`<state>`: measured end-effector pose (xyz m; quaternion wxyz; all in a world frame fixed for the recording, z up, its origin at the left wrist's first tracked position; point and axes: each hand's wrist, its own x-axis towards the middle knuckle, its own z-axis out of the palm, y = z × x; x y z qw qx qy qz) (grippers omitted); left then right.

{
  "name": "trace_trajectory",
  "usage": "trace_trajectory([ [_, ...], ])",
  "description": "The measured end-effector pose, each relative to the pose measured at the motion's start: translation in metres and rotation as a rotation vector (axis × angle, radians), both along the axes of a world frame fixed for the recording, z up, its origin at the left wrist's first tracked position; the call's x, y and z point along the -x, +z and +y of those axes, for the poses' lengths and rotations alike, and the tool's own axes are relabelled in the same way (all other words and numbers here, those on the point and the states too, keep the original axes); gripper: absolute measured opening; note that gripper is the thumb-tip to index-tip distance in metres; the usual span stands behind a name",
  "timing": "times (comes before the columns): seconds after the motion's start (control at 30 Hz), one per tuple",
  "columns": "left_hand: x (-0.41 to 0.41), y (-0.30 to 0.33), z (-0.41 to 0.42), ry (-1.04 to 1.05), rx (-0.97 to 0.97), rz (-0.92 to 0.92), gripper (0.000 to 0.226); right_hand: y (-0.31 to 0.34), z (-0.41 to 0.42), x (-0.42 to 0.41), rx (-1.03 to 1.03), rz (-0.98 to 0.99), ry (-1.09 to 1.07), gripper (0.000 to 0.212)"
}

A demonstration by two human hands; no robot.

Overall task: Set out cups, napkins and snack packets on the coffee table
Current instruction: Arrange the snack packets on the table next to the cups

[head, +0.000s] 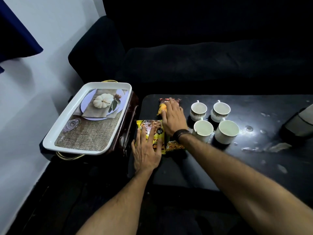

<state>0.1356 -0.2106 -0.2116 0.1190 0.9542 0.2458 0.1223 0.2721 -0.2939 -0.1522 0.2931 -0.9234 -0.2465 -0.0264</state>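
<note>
Several white cups stand in a square cluster on the black coffee table. Left of them lie snack packets. My left hand lies flat, fingers spread, on a yellow packet near the table's left edge. My right hand, with a dark band at the wrist, presses flat on a red and yellow packet farther back. A third orange packet peeks out under my right wrist. No napkins are visible.
A white tray printed with a pumpkin picture rests on a dark stand left of the table. A dark sofa runs behind the table. A grey object sits at the table's right edge. Pale scuffs mark the tabletop.
</note>
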Motion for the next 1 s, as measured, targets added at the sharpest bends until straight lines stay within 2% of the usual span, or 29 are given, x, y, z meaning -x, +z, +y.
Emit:
trace_trajectory([
  [0.13,0.001,-0.001,-0.003,-0.007,0.003,-0.023,0.056,-0.012,-0.03,0.053,0.024,-0.137,-0.021,0.042],
  [0.27,0.0,0.0,-0.003,0.001,-0.004,-0.019,0.056,-0.042,-0.054,0.083,0.147,-0.072,0.039,0.054],
  [0.43,0.0,-0.001,-0.003,0.01,-0.059,-0.034,0.058,-0.058,-0.054,0.083,0.203,-0.059,-0.034,0.059],
  [0.63,-0.002,-0.005,-0.003,-0.081,-0.122,-0.046,0.055,-0.057,-0.046,0.076,0.221,-0.097,-0.14,0.059],
  [0.77,-0.003,-0.002,-0.004,-0.087,-0.124,-0.028,0.052,-0.058,-0.047,0.077,0.242,-0.128,-0.101,0.061],
  [1.0,-0.002,0.001,-0.005,-0.029,-0.1,-0.011,0.063,-0.058,-0.048,0.079,0.231,-0.097,-0.091,0.065],
])
